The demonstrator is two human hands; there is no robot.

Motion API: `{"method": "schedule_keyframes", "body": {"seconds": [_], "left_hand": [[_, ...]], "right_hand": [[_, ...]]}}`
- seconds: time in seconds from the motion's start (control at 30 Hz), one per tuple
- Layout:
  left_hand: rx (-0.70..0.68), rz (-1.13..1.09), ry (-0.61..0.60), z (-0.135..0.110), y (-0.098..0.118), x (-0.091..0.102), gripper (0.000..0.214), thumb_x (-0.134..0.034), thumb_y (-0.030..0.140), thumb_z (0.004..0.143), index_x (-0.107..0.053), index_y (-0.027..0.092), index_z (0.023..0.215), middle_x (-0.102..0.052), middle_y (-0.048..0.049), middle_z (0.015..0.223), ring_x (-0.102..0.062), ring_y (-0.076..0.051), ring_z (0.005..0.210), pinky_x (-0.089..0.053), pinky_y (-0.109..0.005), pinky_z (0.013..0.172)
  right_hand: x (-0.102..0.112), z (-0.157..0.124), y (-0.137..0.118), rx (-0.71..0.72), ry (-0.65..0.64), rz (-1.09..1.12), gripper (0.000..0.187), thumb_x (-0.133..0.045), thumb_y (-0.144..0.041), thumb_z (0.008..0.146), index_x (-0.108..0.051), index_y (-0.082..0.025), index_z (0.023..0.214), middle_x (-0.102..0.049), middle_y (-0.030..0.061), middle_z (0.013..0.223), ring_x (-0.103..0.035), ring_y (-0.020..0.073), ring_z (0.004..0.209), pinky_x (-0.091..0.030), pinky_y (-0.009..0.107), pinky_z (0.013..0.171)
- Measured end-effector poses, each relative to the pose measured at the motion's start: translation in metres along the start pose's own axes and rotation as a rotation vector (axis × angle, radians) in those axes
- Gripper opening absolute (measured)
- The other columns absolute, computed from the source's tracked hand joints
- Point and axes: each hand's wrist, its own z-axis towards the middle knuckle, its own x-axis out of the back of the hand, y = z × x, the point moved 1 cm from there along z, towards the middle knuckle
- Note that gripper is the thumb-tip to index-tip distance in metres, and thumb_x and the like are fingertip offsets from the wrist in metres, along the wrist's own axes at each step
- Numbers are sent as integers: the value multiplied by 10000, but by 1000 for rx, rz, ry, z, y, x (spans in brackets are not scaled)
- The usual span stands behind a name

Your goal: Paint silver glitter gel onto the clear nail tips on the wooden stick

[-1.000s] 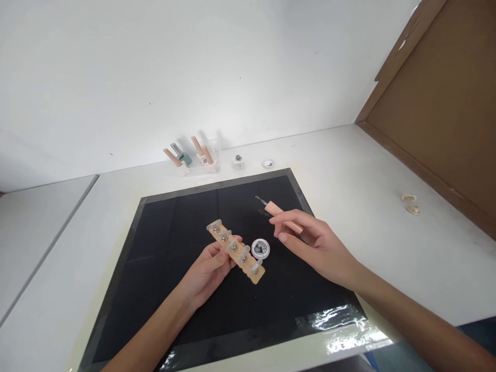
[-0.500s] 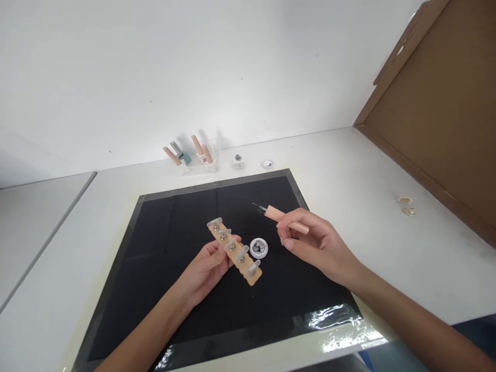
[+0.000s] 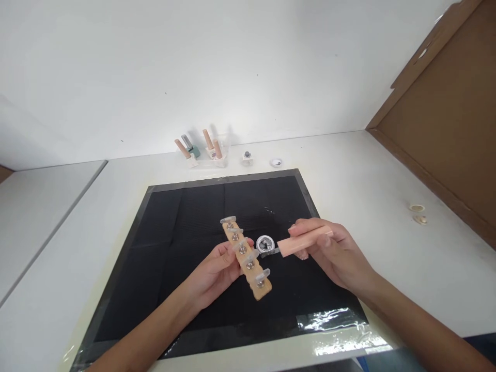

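Between the thumb and fingers of my left hand (image 3: 219, 271) is a wooden nail-tip stand (image 3: 253, 279), tilted, with several clear false nails (image 3: 262, 275) fixed in a row on round metal mounts. My right hand (image 3: 337, 250) grips a nail polish brush (image 3: 304, 242) by its peach-coloured cap handle. Its dark bristle end points left and lies close to one of the nails; whether it touches cannot be made out. A small round white dish (image 3: 265, 244) with a silvery inside is just behind the brush tip.
Under my hands a black mat (image 3: 186, 222) is taped to the white table. Polish bottles (image 3: 188, 150) lean in a clear holder at the back, beside a small jar (image 3: 247, 158) and a white lid (image 3: 276, 163). Two small round pieces (image 3: 419, 219) lie right, near a cardboard panel (image 3: 445, 108).
My right hand has turned the brush so its tip has swung down and left to the nails. The view has shifted slightly. My left hand still holds the stand.
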Motion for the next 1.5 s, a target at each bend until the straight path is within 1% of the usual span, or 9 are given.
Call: {"method": "schedule_keyframes", "body": {"seconds": [0.17, 0.3, 0.5, 0.63, 0.73, 0.87, 1.07, 1.37, 1.5], "left_hand": [[33, 41, -27, -4, -2, -5, 366, -803, 430, 640, -750, 156, 877, -694, -39, 763, -613, -165, 728, -444, -267, 690], [23, 20, -54, -4, -2, -6, 330, -800, 410, 653, -757, 166, 872, -701, -37, 762, -611, -154, 720, -441, -250, 677], [25, 15, -45, -4, -3, -5, 321, -791, 396, 672, -760, 163, 891, -719, -31, 787, -617, -143, 739, -459, -246, 731], [31, 5, -58, -4, -4, -4, 336, -805, 383, 658, -756, 151, 896, -716, -27, 780, -615, -136, 732, -463, -234, 723], [33, 6, -52, -3, -4, -4, 335, -807, 385, 653, -756, 148, 885, -709, -28, 760, -613, -133, 718, -466, -232, 716], [24, -14, -49, -3, -4, -4, 303, -803, 368, 666, -758, 156, 878, -717, -28, 786, -620, -130, 735, -469, -228, 723], [28, -5, -93, -4, -4, -6, 299, -788, 390, 680, -758, 167, 877, -708, -23, 755, -625, -135, 718, -458, -223, 664], [44, -23, -67, -4, -4, -4, 335, -795, 399, 671, -750, 150, 889, -693, -23, 759, -608, -124, 739, -458, -248, 765], [54, -28, -66, -4, -4, -5, 331, -795, 403, 666, -750, 159, 885, -707, -23, 780, -618, -134, 742, -458, -252, 746]], "right_hand": [[-3, -2, 3, 2, -73, -33, 239, -528, -433, 913, -700, -322, 1037, -610, 13, 795, -539, 118, 656, -467, 265, 620], [-5, -4, 4, -1, -94, -120, 236, -520, -408, 924, -683, -316, 1068, -571, 13, 762, -504, 131, 659, -418, 269, 579], [-9, -3, 1, 9, -122, -199, 225, -516, -411, 925, -681, -327, 1052, -542, 8, 734, -475, 143, 668, -376, 277, 562], [-10, -2, -1, 61, -149, -232, 220, -499, -365, 942, -661, -341, 1090, -557, 10, 757, -491, 149, 689, -398, 286, 581], [-10, -3, -1, 63, -167, -241, 220, -497, -347, 945, -651, -335, 1102, -580, 19, 807, -504, 150, 708, -419, 293, 606], [-9, -3, -2, 83, -170, -250, 211, -503, -324, 944, -651, -331, 1093, -569, 10, 804, -509, 143, 707, -428, 299, 641], [-8, -2, -5, 119, -158, -283, 210, -503, -260, 944, -651, -321, 1081, -567, 1, 820, -525, 133, 734, -424, 290, 666], [1, -3, -8, 176, -110, -331, 209, -497, -267, 947, -656, -327, 1068, -572, 8, 819, -520, 151, 730, -413, 303, 637], [-3, -3, -8, 196, -152, -291, 210, -497, -295, 947, -657, -325, 1081, -570, 5, 823, -510, 142, 729, -418, 292, 635]]}}
